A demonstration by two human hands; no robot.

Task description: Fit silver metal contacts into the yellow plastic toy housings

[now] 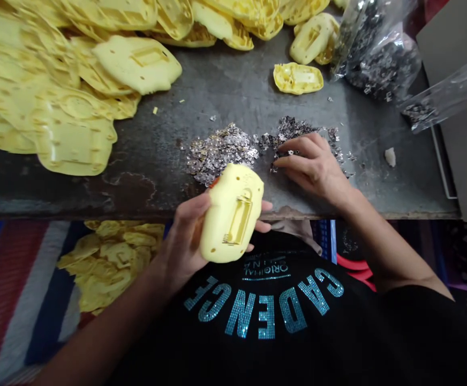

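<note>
Fingers of my left hand (181, 241) wrap a yellow plastic casing (233, 214), held over the near edge of the steel counter (221, 86). My right hand (316, 174) lies with fingers narrowly spread, touching small metal parts (293, 131), just beside a second pile (217, 153).

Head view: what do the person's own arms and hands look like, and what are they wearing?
The left hand and right hand are bare, with no gloves, and the forearms are bare too. A black T-shirt with a short sleeve carries teal sequin lettering reading CADENCE, upside down in this view.
</note>
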